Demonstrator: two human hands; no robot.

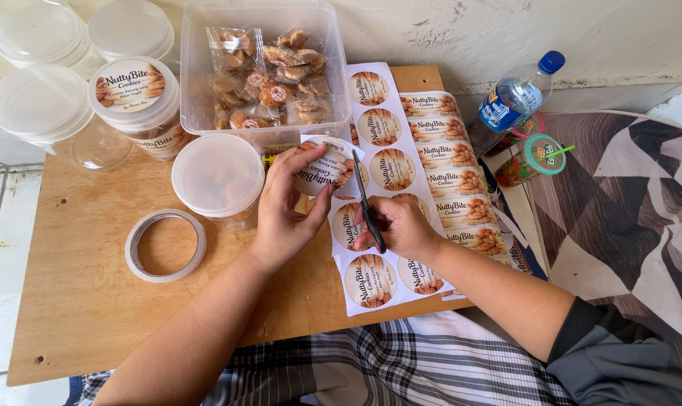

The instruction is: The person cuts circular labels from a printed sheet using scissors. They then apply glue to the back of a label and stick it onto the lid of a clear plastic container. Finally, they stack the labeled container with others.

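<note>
My left hand [284, 207] pinches a cut piece of white sticker paper carrying one round cookie label [322, 167], held above the wooden board. My right hand [401, 225] grips a pair of dark scissors [368, 203], blades pointing up toward that label's right edge. Both hands hover over a white sheet of round labels [378, 128]. Beside it lies a second sheet of rectangular labels [454, 173].
A clear tub of wrapped cookies [262, 71] stands at the back. Lidded round jars [217, 177], one labelled jar [134, 94] and empty ones [40, 101] sit left. A tape roll [165, 245] lies on the wooden board [78, 301]. A water bottle [515, 98] and drink cup [533, 159] stand right.
</note>
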